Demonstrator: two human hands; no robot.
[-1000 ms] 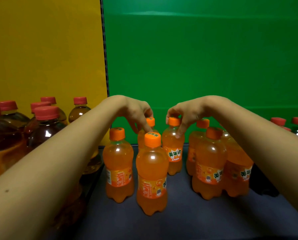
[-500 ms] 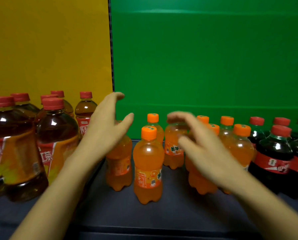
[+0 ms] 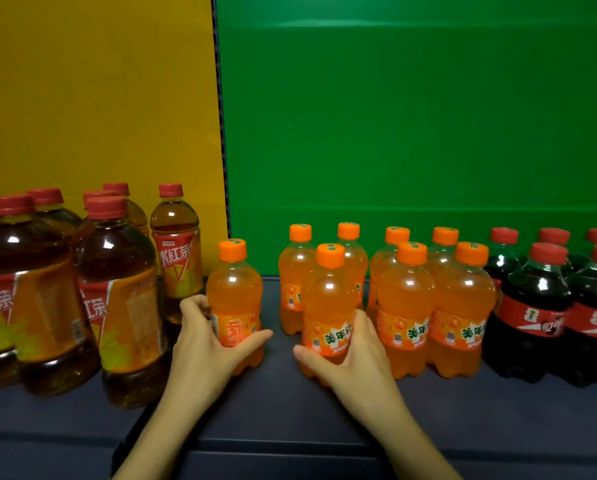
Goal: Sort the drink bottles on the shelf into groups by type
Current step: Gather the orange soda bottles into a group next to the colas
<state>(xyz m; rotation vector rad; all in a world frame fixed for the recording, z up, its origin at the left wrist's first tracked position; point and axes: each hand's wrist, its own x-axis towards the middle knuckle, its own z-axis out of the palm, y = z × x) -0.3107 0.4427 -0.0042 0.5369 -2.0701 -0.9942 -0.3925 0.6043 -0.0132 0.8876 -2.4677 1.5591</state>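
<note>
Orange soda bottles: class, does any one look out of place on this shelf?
One orange bottle, held by the left hand, stands apart from its cluster, close beside the tea bottles. The right hand grips another at the cluster's front. All stand upright; nothing spilled.

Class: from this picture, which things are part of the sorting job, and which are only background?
Part of the job:
left hand
right hand
orange sodas
iced teas
colas
shelf

Only background:
yellow panel
green panel
</note>
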